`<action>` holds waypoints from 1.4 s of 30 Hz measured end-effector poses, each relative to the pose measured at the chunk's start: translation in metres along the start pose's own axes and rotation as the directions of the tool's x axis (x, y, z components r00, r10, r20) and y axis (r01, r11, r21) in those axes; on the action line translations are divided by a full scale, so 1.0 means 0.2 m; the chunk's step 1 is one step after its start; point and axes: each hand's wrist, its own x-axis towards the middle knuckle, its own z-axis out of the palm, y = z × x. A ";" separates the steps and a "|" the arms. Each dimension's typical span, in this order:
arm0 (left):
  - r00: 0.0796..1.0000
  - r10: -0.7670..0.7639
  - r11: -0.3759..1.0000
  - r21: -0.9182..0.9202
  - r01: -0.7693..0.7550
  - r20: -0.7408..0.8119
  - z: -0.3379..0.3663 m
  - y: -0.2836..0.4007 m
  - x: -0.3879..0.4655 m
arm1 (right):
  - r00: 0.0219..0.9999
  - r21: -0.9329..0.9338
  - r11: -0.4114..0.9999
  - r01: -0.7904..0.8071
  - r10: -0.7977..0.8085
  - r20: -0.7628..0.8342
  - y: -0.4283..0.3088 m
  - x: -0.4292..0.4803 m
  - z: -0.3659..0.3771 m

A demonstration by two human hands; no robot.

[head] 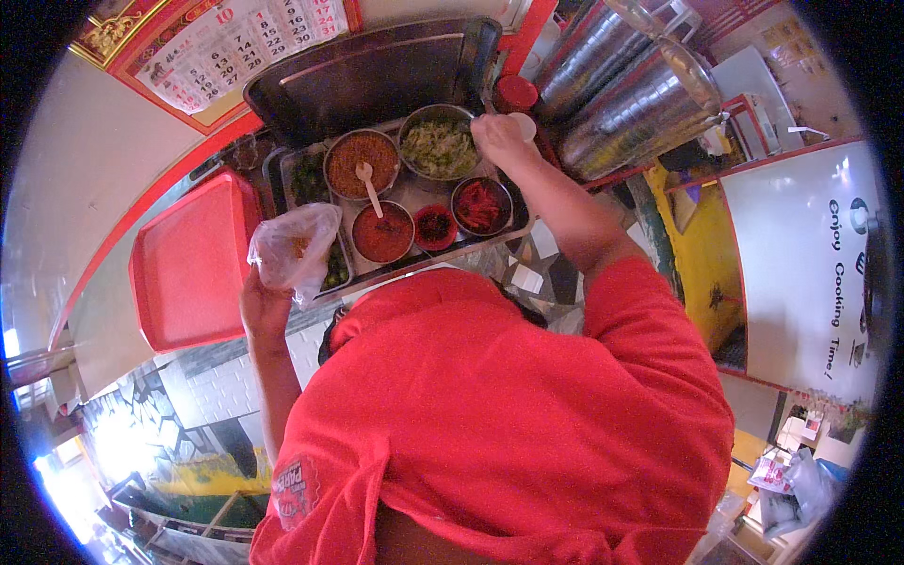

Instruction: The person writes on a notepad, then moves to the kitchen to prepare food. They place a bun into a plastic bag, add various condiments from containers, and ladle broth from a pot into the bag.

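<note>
My left hand (265, 300) holds up a clear plastic bag (295, 244) with some orange-brown food inside, left of the bowls. At the rim of a metal bowl of chopped green vegetables (439, 150), my right hand (500, 138) is closed on something thin, perhaps a utensil handle. A bowl of orange-brown crumbly food (353, 161) has a white plastic spoon (369, 185) resting across it. Below stand a bowl of red sauce (383, 236), a small red bowl with dark contents (435, 227) and a bowl of red strips (482, 205). All sit in a metal tray (417, 265).
A dark lid (374, 78) stands upright behind the bowls. The red tray (194, 265) lies at left. Tall metal pots (635, 106) stand at the back right, near a red-lidded container (516, 93). A calendar (240, 49) hangs on the wall.
</note>
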 end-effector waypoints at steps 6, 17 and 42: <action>1.000 0.002 1.000 0.017 -0.001 -0.006 -0.02 0.01 0.01 | 0.971 0.116 0.979 -0.171 0.187 -0.148 -0.02 -0.02 -0.02; 0.997 0.050 0.990 0.133 -0.041 -0.065 -0.04 0.02 0.01 | 0.924 0.317 0.907 -0.277 0.162 0.346 -0.33 -0.01 0.02; 0.998 0.012 0.999 0.049 -0.009 -0.058 0.07 -0.01 0.03 | 0.909 0.857 0.322 -0.402 0.251 0.332 -0.20 -0.04 0.11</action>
